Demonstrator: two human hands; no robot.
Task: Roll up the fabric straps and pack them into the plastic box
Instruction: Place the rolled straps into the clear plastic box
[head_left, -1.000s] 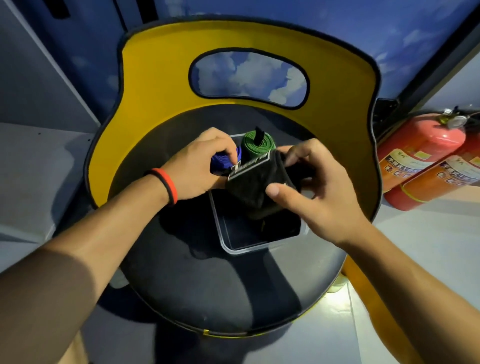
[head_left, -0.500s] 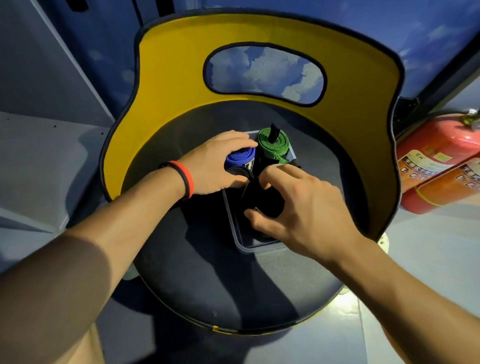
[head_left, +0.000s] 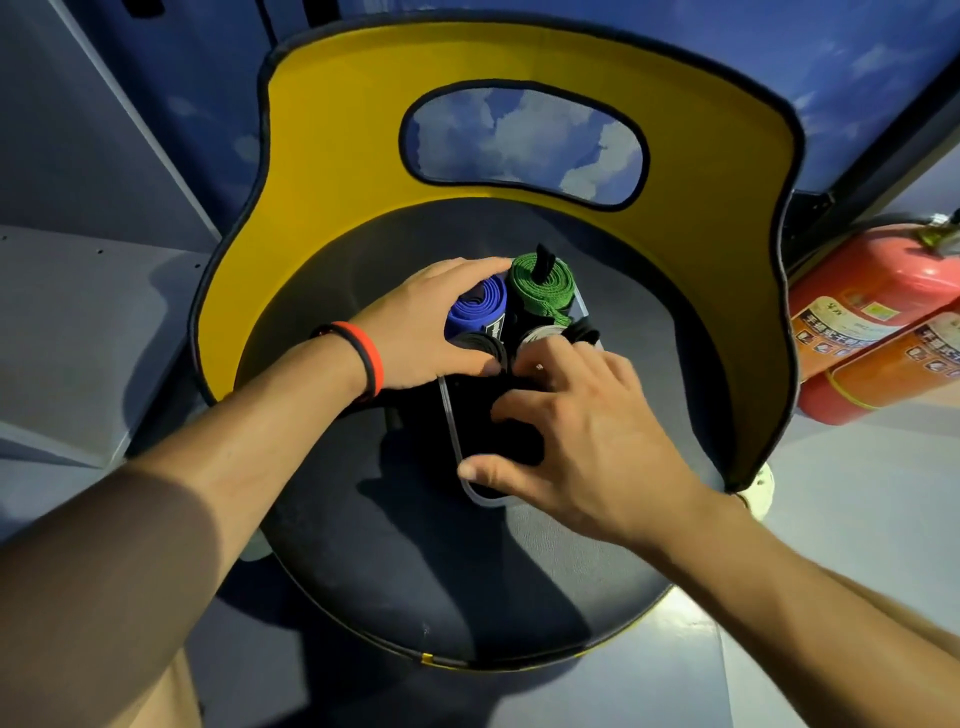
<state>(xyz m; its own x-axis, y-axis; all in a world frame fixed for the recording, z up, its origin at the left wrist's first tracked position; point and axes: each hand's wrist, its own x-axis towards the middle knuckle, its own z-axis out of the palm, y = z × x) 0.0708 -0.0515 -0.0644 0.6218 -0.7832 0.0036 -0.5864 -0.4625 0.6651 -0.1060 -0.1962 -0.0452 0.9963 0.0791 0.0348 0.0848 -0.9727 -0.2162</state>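
Note:
A clear plastic box (head_left: 453, 435) sits on the dark round seat of a chair. At its far end stand a rolled blue strap (head_left: 479, 310) and a rolled green strap (head_left: 540, 283) with a black tail sticking up. My left hand (head_left: 415, 332) curls round the blue roll and a black roll (head_left: 480, 347) beside it, thumb on the black one. My right hand (head_left: 576, 431) reaches into the box, its fingers pressing a black rolled strap (head_left: 511, 439) down among the others. Part of that strap is hidden under my fingers.
The chair has a yellow curved backrest (head_left: 332, 171) with an oval cut-out, close behind the box. Two red fire extinguishers (head_left: 878, 322) lie on the grey floor to the right. Grey floor (head_left: 78, 322) spreads to the left.
My right hand has brought the black roll from above the box down into it. The left hand stayed on the blue roll and shifted its thumb onto a black roll.

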